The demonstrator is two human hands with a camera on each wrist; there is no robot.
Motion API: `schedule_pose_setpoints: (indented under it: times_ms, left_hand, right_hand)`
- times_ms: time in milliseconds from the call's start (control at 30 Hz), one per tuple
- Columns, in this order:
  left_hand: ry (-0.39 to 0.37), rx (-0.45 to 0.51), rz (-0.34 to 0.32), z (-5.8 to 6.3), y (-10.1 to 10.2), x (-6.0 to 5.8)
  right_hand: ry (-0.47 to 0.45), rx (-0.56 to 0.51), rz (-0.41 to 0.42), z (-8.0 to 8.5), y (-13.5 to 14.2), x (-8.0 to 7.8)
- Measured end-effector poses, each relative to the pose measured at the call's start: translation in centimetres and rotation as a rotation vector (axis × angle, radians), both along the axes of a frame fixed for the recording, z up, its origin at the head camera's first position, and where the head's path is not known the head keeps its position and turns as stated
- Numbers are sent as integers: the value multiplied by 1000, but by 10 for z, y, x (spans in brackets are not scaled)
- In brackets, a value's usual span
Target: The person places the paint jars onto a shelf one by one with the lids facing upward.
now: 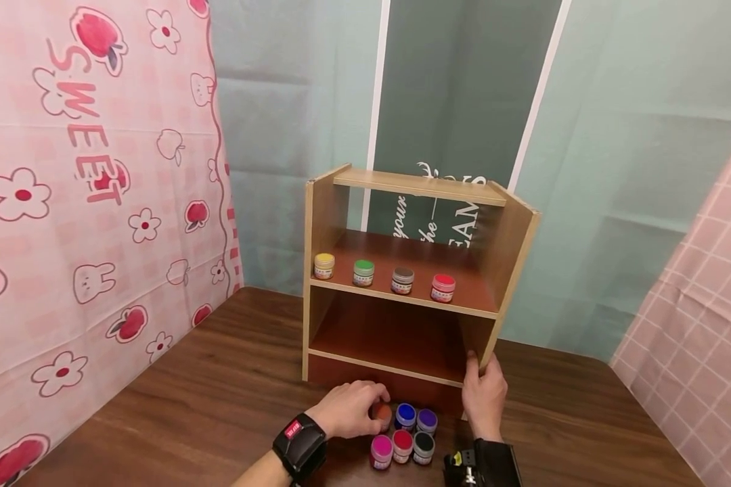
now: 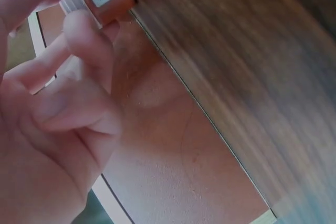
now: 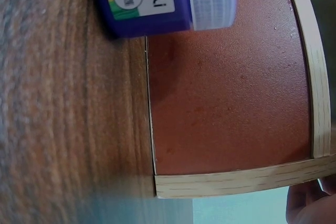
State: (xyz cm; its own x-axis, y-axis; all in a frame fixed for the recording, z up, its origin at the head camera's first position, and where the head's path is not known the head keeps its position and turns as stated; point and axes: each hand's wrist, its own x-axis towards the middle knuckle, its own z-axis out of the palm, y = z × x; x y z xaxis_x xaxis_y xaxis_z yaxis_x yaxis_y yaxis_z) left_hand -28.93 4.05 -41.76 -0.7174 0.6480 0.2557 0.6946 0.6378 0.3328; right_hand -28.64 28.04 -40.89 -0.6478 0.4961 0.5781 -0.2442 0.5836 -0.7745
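Just before the wooden shelf's baseboard [image 1: 353,370], my left hand [image 1: 350,410] is pinching the orange paint jar [image 1: 383,413], apparently for pickup, while my right [image 1: 484,398] is gripping the side panel [image 1: 514,257], a lift seemingly needing clearance from the blue jar [image 1: 405,414].

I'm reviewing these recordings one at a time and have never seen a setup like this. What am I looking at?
There is no machine here: a person works with two bare hands. The wide picture comes from a camera worn on the head; the two close-ups come from cameras on the left and right wrists.

On the dark wooden table stands a shelf unit. The left hand pinches an orange-brown jar; the right hand grips the unit's right side.

Beside the pinched jar are five more: blue, purple, magenta, crimson and black. Four others line the unit's middle board: yellow, green, brown and red.
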Motion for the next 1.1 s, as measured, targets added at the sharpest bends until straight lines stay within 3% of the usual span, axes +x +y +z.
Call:
schedule_pose_setpoints:
  times_ms: [333,1100]
  left_hand:
    - [-41,-52,-6,4,-2,2]
    - [69,-117,12,-5,2,4]
  right_hand:
    - [-10,2,3,1,-1,1]
    - [-30,-2,20,0,-1,2]
